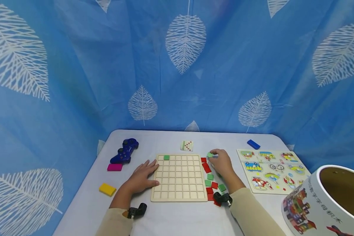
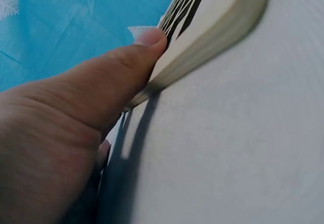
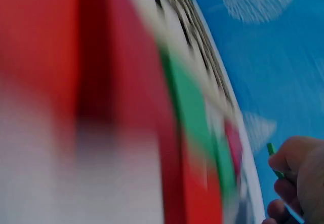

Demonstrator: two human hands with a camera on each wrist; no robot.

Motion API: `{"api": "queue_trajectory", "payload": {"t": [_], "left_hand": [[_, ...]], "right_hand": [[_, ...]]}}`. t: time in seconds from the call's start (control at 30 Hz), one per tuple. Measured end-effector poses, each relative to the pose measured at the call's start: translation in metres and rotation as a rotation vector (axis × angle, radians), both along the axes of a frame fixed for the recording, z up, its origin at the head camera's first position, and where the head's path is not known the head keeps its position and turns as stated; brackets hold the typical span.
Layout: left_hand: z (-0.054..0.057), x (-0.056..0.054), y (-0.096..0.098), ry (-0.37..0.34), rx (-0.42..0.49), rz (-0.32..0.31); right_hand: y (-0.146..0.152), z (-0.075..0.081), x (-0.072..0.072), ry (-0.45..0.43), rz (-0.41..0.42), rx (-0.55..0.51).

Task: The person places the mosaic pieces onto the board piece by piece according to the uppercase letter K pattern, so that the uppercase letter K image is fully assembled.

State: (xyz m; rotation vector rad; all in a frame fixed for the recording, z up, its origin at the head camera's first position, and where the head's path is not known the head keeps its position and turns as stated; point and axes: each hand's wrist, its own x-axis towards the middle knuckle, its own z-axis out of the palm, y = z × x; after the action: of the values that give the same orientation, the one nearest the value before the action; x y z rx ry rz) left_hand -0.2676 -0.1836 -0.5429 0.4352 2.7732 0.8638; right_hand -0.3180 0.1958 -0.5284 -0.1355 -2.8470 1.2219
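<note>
R hand (image 1: 223,164) pinches a green tile (image 1: 210,154) btw its fingers, near the right edge of the wood board (image 1: 178,179). L hand (image 1: 141,177) has its fingers spread, w/ the thumb touching the board's left edge. 1 other green tile (image 1: 166,157) sits in the board's top row, near the left corner. Red tiles (image 1: 206,167) & more green tiles (image 1: 210,177) lie on the bench (image 1: 171,218) along its right side. A small card (image 1: 187,146) w/ colored squares lies just behind the board.

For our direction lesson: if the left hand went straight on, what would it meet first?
Likely the grid board, at its left edge, which the left hand touches with its thumb; fingertip depth is unclear.
</note>
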Motion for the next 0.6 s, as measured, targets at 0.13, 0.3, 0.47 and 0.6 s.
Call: {"api": "queue_trajectory", "payload": {"t": [0.13, 0.3, 0.47, 0.6], "left_hand": [[-0.002, 0.0, 0.0, -0.008, -0.005, 0.001], [-0.001, 0.0, -0.002, -0.012, -0.018, -0.004], [0.0, 0.0, -0.002, 0.018, -0.027, -0.027], [-0.002, 0.001, -0.002, 0.015, -0.023, -0.034]], "right_hand": [[-0.057, 0.008, 0.001, 0.061, 0.112, -0.076], [-0.129, 0.008, 0.003, -0.006, 0.316, -0.13], [-0.16, 0.003, 0.003, 0.013, 0.323, -0.013], [-0.165, -0.001, 0.004, 0.059, 0.294, 0.066]]}}
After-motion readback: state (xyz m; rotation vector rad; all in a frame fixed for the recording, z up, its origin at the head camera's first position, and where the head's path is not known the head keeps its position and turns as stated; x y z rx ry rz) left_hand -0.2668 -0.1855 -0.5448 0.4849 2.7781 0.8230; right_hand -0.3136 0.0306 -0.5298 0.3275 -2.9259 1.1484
